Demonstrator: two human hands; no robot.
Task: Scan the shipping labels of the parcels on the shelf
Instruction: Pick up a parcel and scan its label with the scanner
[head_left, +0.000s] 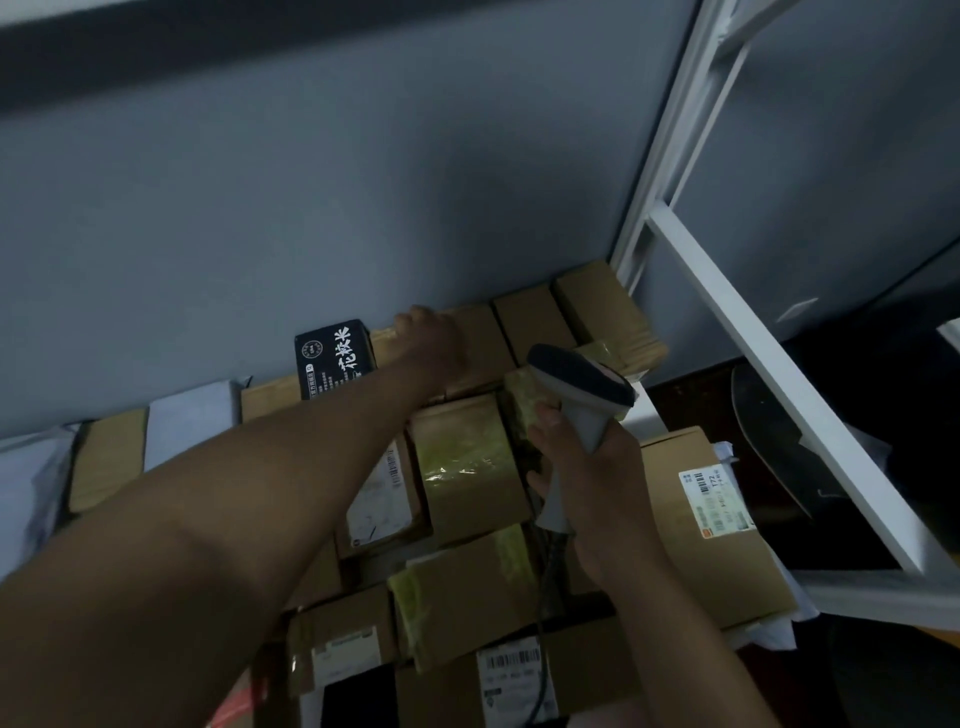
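Head view: a person reaches over stacked parcels on a shelf, scanner in hand.

The left hand (428, 332) stretches to the back row, fingers curled over the far top edge of a brown parcel (467, 343) against the grey wall, just beside a black box (332, 358). The right hand (587, 488) grips the handle of a grey barcode scanner (582, 384), its head tilted over the taped cartons. A labelled box (711, 509) lies at the right, near the white shelf frame (769, 364).
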